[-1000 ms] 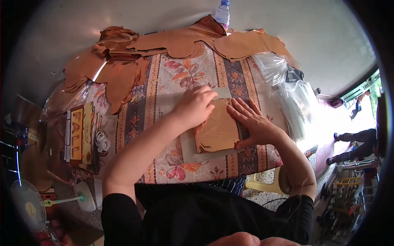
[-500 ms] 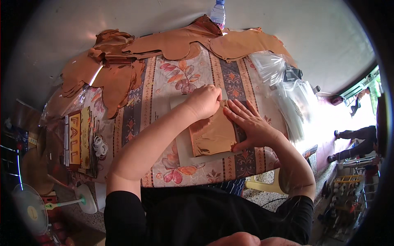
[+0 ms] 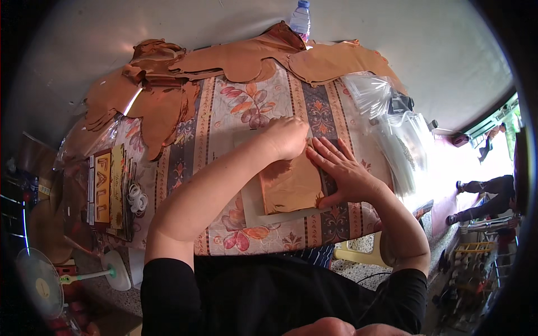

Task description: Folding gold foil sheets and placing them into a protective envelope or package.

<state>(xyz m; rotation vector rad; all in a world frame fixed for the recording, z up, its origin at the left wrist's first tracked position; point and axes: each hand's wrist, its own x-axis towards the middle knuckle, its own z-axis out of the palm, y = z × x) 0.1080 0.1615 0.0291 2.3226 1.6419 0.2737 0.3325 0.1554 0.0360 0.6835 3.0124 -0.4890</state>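
A folded copper-coloured foil piece, shiny and roughly rectangular, lies in front of me on a thin pale grey sheet. My left hand is closed at the far edge of the foil. Its fingertips are hidden, so what they pinch cannot be made out. Flat and with fingers spread, my right hand presses on the right side of the foil, its fingertips close to my left fist and its thumb at the near right corner.
Large flat copper foil pieces line the far edge of the flowered tablecloth. Clear plastic bags lie right. Printed packets and white rings sit left. A water bottle stands behind; a fan is lower left.
My left fist has shifted slightly to the right and turned over the foil's far edge. My right hand stays pressed in nearly the same place.
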